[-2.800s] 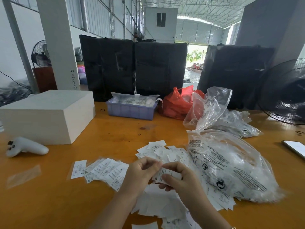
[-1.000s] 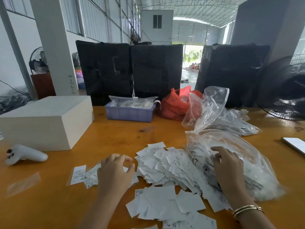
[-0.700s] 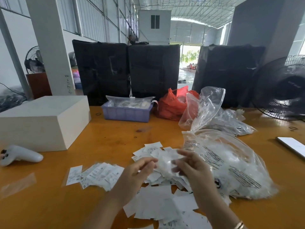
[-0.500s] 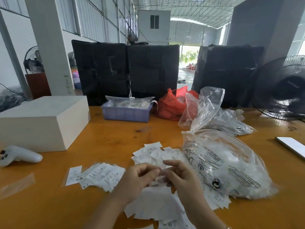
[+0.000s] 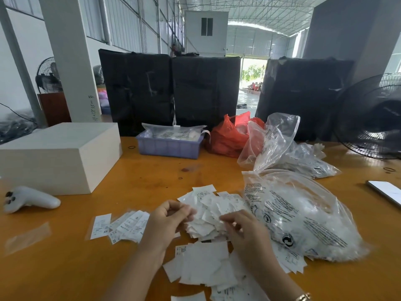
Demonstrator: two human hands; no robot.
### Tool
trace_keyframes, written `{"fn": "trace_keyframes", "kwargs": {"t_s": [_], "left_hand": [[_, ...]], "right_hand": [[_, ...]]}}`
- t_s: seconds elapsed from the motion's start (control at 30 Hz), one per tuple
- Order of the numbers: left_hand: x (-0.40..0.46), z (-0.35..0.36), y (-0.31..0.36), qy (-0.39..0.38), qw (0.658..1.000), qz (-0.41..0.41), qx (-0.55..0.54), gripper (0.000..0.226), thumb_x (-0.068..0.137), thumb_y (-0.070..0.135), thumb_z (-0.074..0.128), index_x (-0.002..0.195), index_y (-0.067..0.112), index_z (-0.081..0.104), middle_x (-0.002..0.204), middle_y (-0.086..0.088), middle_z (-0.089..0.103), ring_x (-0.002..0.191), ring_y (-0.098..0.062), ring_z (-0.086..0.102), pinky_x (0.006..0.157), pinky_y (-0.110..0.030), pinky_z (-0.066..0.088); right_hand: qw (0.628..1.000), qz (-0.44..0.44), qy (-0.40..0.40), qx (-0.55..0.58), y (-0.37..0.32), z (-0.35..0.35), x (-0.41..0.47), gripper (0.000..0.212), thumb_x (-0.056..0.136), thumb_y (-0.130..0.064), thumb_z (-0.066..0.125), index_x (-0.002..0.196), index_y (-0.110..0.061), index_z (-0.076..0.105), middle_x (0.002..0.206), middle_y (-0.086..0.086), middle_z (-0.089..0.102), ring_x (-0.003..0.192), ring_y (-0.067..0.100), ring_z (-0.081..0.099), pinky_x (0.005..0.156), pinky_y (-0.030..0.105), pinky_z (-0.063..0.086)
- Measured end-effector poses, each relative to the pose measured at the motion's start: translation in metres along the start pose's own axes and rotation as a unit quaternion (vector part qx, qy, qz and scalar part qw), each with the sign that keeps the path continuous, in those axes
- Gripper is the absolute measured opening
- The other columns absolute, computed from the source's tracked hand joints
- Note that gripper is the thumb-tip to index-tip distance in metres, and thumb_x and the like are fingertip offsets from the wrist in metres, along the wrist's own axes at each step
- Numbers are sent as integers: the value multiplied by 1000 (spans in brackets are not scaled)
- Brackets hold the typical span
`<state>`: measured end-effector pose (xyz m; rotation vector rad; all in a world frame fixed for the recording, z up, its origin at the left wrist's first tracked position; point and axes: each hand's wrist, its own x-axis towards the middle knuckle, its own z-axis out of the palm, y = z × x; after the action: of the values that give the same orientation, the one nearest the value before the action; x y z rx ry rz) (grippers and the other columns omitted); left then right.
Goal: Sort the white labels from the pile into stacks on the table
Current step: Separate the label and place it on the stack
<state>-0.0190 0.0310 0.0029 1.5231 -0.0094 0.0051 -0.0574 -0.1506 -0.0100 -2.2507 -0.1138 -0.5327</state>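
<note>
Nearest, blank-side labels (image 5: 204, 263) lie below both hands. The left hand (image 5: 167, 222) and right hand (image 5: 243, 229) hover with fingers curled; motion blur hides whether either pinches a label. The pile (image 5: 214, 211) lies between and just beyond them, equally near both. The fanned stack (image 5: 125, 227) lies left of the left hand, labels' long axes pointing away.
</note>
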Motion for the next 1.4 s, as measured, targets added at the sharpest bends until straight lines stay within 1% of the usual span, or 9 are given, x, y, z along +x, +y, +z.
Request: {"fn": "trace_keyframes", "kwargs": {"t_s": [0.1,0.23,0.43,0.63,0.73,0.8,0.93,1.2,1.4], "left_hand": [[2,-4,0,34,998,-18,-44,10,91,21,62,99,18,66,88,3,76,86,-13,71,71,-26,53],[6,-8,0,69,996,-14,-63,10,92,21,61,96,22,69,87,4,76,86,-10,72,72,-25,51],[7,-7,0,67,995,-18,-73,11,92,15,60,97,19,69,87,2,76,84,-10,72,71,-24,51],[3,-5,-2,56,998,-11,-29,10,90,22,63,95,15,69,83,7,75,84,-13,70,67,-21,52],[4,-5,0,50,999,8,6,13,90,25,63,93,14,69,82,8,75,81,-13,69,65,-19,54],[2,-3,0,16,999,16,32,13,91,23,63,94,11,67,83,6,76,77,-11,72,63,-18,54],[-3,4,-1,-67,997,4,42,12,88,14,66,94,5,63,82,-5,76,74,-20,73,62,-24,58],[-5,6,-3,-131,988,33,71,24,72,21,79,92,15,67,83,-8,75,82,-23,73,75,-31,58],[-5,6,-4,-129,984,73,100,16,80,20,75,94,22,68,79,-3,74,75,-13,70,67,-17,52]], "right_hand": [[967,-116,-61,-219,4,11,1,27,92,-33,57,118,-37,63,110,-19,51,104,4,44,89,16,32],[926,-208,-30,-313,-6,22,3,25,61,-41,84,84,-37,75,88,-8,65,78,12,61,66,26,52],[912,-217,-32,-348,-7,25,6,14,67,-34,83,64,-28,71,73,-11,59,69,11,56,63,24,50],[971,-109,-82,-194,0,19,6,19,89,-44,58,94,-33,72,106,-22,54,105,4,43,88,23,23],[999,24,-26,34,-4,6,9,11,89,-33,62,81,-31,69,78,-20,64,77,-4,53,75,16,40],[970,124,33,208,-4,-3,11,13,88,-23,63,76,-26,68,61,-9,65,52,-1,52,49,14,42],[893,226,58,385,1,-14,10,10,88,-16,64,81,-10,68,58,6,64,49,10,57,42,19,42],[861,215,72,456,2,-16,8,4,85,-5,66,82,-7,67,70,11,66,59,19,64,51,22,49],[868,211,70,443,-3,-15,7,5,87,-3,64,83,-5,66,73,12,68,64,21,67,51,22,50]]}}
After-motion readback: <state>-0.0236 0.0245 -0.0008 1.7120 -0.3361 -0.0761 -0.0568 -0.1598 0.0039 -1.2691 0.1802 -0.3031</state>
